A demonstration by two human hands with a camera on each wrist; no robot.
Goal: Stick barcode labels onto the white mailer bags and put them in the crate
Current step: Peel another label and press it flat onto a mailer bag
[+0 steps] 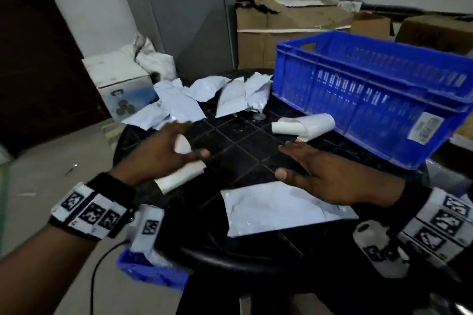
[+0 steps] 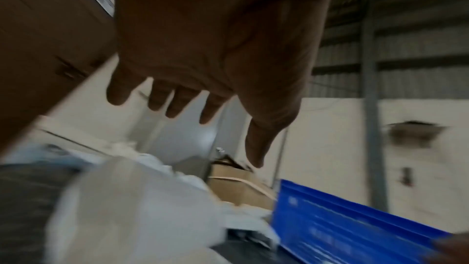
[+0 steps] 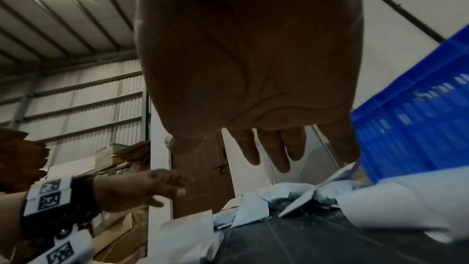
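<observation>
On the black round table (image 1: pixel 243 146) a white mailer bag (image 1: pixel 276 210) lies flat near the front edge. My right hand (image 1: pixel 289 161) hovers flat at its far edge with straight fingers (image 3: pixel 279 154) and holds nothing. My left hand (image 1: pixel 186 140) is spread above a white label roll (image 1: pixel 184 176); its fingers (image 2: pixel 177 103) are straight and empty. A second label roll (image 1: pixel 304 125) lies by the blue crate (image 1: pixel 358 89), which stands at the table's right. A pile of white mailer bags (image 1: pixel 204 94) covers the far side.
Torn cardboard boxes (image 1: pixel 281 20) stand behind the crate, next to a grey cabinet (image 1: pixel 192 7). A white carton (image 1: pixel 120 79) sits on the floor at the left. Another blue crate (image 1: pixel 151 268) shows below the table's front left edge.
</observation>
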